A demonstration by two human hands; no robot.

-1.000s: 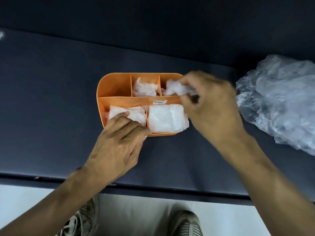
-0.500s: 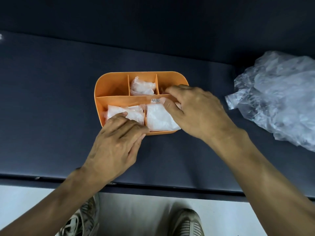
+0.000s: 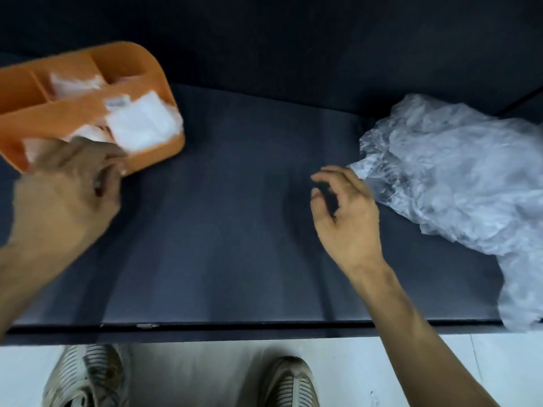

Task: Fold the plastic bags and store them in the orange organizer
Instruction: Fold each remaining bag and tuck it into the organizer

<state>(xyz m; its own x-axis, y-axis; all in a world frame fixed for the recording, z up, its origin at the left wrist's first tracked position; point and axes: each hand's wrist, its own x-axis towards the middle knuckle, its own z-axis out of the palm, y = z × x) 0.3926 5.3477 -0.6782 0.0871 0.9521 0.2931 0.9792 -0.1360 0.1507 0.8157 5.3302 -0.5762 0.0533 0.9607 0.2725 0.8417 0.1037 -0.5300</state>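
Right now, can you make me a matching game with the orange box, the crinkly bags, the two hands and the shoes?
Things:
1. orange organizer
2. loose plastic bags
3. left hand
4. right hand
5. shoes

Places:
A. on the floor below the table edge
B. far left, folded bags inside
C. empty, fingers near the crumpled heap
D. at the organizer's near wall
E. crumpled heap at the right

Pairs: 1-B, 2-E, 3-D, 4-C, 5-A

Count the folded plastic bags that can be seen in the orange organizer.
3 visible: one in a rear compartment, one front right, one front left beside the left hand. The hand and blur may hide more.
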